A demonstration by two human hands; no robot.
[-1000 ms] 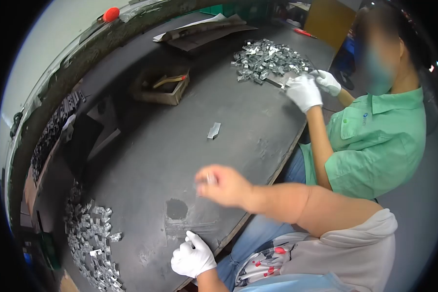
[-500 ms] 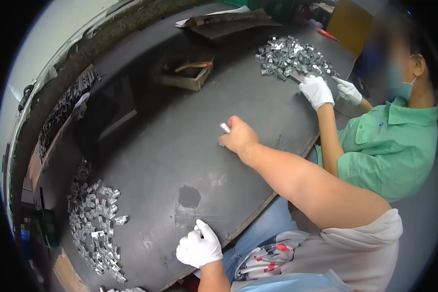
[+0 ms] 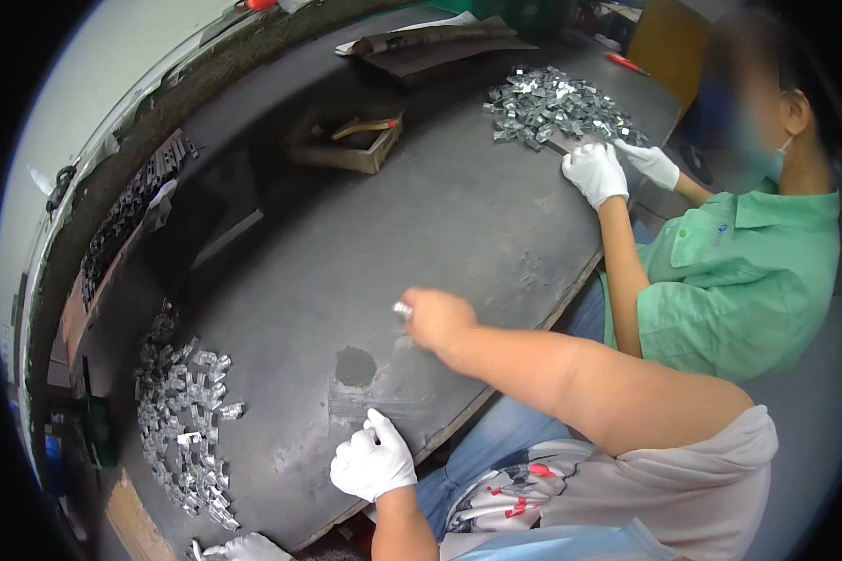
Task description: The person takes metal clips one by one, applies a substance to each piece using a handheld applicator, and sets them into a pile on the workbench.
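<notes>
My right hand is bare and hovers over the middle of the dark table. Pinched in its fingertips is a small shiny metal part, partly hidden by the fingers. My left hand, in a white glove, rests at the near table edge with its fingers curled in. Its thumb side points up, and whatever the curled fingers may hold is hidden. Just beyond it lies a dark worn patch on the tabletop. A spread of shiny metal parts lies to the left.
On the right a co-worker in a green shirt has gloved hands beside a heap of metal parts. Another person's gloved hand shows at bottom left. A box with a wooden-handled tool stands at the back.
My right hand has come nearer and to the left with the metal part. My left hand stays almost in place. Another person's gloved hand shows more at bottom left.
</notes>
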